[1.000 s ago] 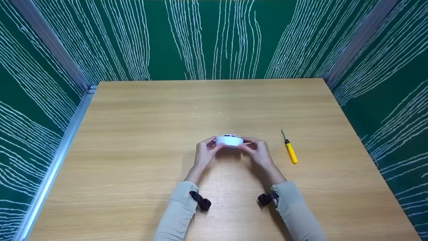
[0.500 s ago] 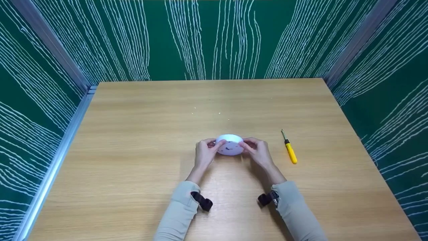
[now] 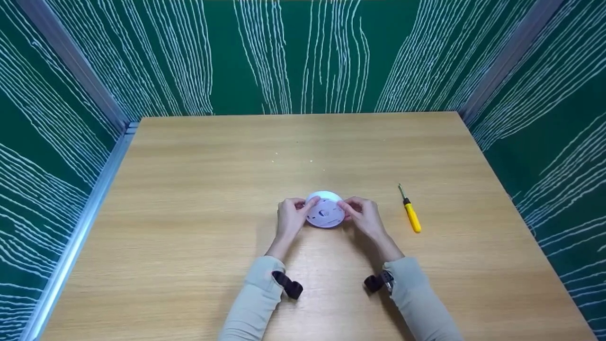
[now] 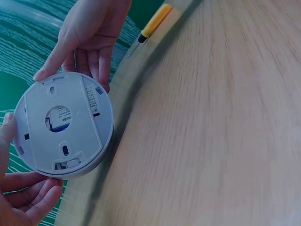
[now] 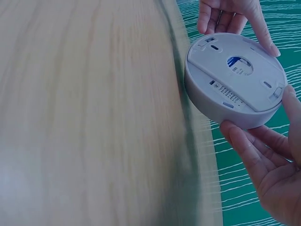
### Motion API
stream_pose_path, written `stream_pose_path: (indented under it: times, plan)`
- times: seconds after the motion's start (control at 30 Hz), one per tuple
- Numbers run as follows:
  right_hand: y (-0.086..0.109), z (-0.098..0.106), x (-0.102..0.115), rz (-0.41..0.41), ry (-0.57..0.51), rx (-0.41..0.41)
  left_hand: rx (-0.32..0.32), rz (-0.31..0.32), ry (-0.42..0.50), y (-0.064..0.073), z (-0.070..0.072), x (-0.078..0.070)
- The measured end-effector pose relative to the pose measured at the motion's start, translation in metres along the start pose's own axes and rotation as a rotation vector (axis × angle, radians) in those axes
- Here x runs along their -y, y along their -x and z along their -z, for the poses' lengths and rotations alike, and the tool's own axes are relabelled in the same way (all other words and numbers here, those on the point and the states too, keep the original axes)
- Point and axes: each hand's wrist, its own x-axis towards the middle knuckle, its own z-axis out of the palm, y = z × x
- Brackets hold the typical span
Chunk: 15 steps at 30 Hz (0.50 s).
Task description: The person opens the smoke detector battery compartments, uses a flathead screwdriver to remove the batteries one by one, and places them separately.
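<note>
Both hands hold a round white smoke detector (image 3: 325,217) between them in front of the body, at the middle of the table. Its flat back faces up towards the head, with a mounting plate (image 4: 40,122) that has a round centre hole, slots and a printed label (image 5: 228,94). My left hand (image 3: 289,220) grips its left edge, thumb on the back and fingers beneath. On the opposite edge my right hand (image 3: 367,218) grips it the same way. The detector's front is turned away and hidden.
To the right of the hands lies a screwdriver (image 3: 411,215) with a yellow handle, its tip pointing away. Several tiny white specks (image 3: 311,161) dot the wooden table (image 3: 199,189) further back. Green panels with white lines (image 3: 227,57) stand behind and beside the table.
The smoke detector has tilted between the hands, from showing its side edge to showing its back. Both hands stay in nearly the same place; the screwdriver has not moved.
</note>
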Motion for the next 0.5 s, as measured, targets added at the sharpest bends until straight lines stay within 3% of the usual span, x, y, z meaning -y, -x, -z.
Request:
stream_pose_path:
  times: [0.3, 0.5]
  plan:
    - [0.013, -0.001, 0.031, -0.007, 0.003, -0.050, -0.012, -0.038, 0.019, 0.000, -0.004, 0.006]
    - [0.003, -0.004, 0.008, -0.017, -0.020, -0.082, -0.020, -0.100, 0.042, 0.000, -0.007, 0.012]
